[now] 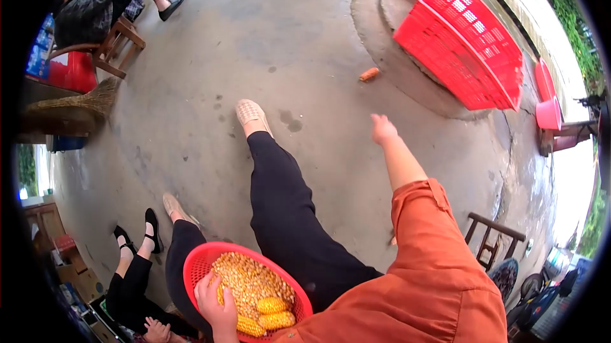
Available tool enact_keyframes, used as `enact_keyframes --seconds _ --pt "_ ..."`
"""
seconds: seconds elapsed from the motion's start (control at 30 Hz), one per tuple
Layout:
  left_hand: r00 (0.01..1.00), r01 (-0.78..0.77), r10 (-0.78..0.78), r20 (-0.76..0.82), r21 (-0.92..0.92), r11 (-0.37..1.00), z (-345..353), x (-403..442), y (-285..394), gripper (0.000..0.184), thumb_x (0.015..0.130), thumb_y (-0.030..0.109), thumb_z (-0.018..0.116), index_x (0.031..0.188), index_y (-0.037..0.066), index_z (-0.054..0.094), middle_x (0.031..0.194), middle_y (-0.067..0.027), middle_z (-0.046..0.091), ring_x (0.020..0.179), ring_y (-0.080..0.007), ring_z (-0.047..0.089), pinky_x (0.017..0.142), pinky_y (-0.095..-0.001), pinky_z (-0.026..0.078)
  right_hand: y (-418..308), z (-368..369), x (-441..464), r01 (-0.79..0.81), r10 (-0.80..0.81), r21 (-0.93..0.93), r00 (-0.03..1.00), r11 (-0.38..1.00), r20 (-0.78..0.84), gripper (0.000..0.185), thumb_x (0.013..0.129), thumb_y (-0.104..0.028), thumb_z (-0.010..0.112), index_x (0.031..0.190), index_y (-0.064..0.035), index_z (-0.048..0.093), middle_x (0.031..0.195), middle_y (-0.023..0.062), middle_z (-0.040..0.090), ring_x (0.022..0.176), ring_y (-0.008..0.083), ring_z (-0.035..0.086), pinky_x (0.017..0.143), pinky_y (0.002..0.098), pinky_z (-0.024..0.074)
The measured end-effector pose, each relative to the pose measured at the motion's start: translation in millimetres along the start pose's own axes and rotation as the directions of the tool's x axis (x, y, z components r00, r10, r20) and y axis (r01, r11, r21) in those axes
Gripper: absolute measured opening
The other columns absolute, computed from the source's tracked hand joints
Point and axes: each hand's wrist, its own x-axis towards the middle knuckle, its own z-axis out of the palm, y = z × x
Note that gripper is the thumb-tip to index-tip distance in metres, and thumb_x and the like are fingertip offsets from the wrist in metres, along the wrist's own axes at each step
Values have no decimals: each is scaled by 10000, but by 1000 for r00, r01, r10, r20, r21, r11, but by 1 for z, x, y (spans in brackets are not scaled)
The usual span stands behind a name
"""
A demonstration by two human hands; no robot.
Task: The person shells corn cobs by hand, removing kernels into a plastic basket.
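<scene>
A red plastic basket (pixel 193 260) rests on my lap, holding loose corn kernels (pixel 251 274) and several yellow corn cobs (pixel 273 305). My left hand (pixel 217 308) is inside its left side, fingers curled round a corn cob (pixel 220 294) that is mostly hidden. Stretched forward over the floor, my right hand (pixel 384 130) holds nothing that I can see, and its fingers seem extended. Beyond it a reddish-orange cob (pixel 369 74) lies on the concrete, apart from the hand.
A large red crate (pixel 468 44) leans at the upper right, near a pink basin (pixel 548 114). A wooden chair (pixel 493 238) stands to the right. Seated people (pixel 102 12) are at upper left, another person (pixel 137 266) at lower left. A straw broom (pixel 86 98) lies at left.
</scene>
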Motion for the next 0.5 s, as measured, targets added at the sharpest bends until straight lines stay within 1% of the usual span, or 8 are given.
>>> enact_keyframes --seconds 0.23,0.27,0.3,0.33,0.37,0.4,0.43,0.5 --pt "1000 -14 14 16 14 1000 -9 48 19 257 859 57 652 1106 -6 688 1175 -193 647 1070 -379 595 951 -452 467 -67 -40 154 -79 77 -105 997 991 -19 733 897 -132 472 1568 -240 197 1205 220 652 1164 394 603 1032 435 462" --pt "999 12 -12 43 7 1000 -10 48 19 294 855 60 636 1139 -5 681 1182 -195 644 1086 -380 587 963 -454 454 -1 27 244 -16 10 -81 998 997 -68 556 944 -188 470 1494 -151 391 1173 185 679 1097 383 648 1040 546 430" --pt "997 68 -69 36 24 997 -5 49 14 294 855 60 636 1139 -5 681 1182 -195 644 1086 -380 587 963 -454 454 -8 30 253 170 -27 -815 982 553 187 371 985 -280 449 1294 -100 548 1145 140 687 1083 343 642 1026 636 360" --pt "998 60 -59 35 -9 998 -3 47 9 302 776 50 637 1072 7 678 1187 -185 632 1097 -387 574 975 -469 450 -16 31 258 395 -62 -871 901 -293 430 432 1025 -373 428 1094 -49 706 1118 95 695 1069 303 637 1012 725 289" --pt "998 59 -59 29 -30 998 -2 43 4 312 697 41 637 1006 19 675 1191 -175 620 1107 -394 562 986 -483 447 -19 36 262 391 -112 -899 902 -198 417 383 1003 -337 442 1172 -57 641 1157 125 674 1100 320 623 1016 675 323" --pt "998 69 -69 2 -27 997 1 43 2 303 679 45 623 973 33 693 1171 -180 632 1083 -407 584 975 -485 463 -15 37 264 302 -134 -927 951 224 278 377 982 -302 456 1249 -65 576 1196 155 653 1131 337 610 1020 625 357" --pt "997 73 -74 -16 -35 997 3 42 1 300 685 41 623 974 36 701 1159 -176 643 1081 -403 596 975 -477 469 -8 34 257 52 -47 -518 999 854 24 416 960 -266 470 1326 -73 511 1235 184 632 1163 353 597 1024 576 391" --pt "995 96 -96 1 -37 995 3 47 5 311 707 26 618 1003 45 709 1170 -168 649 1089 -379 603 978 -458 474 -1 50 237 -51 46 -51 995 997 -92 587 916 -195 497 1481 -89 381 1313 244 590 1225 387 570 1032 476 460"
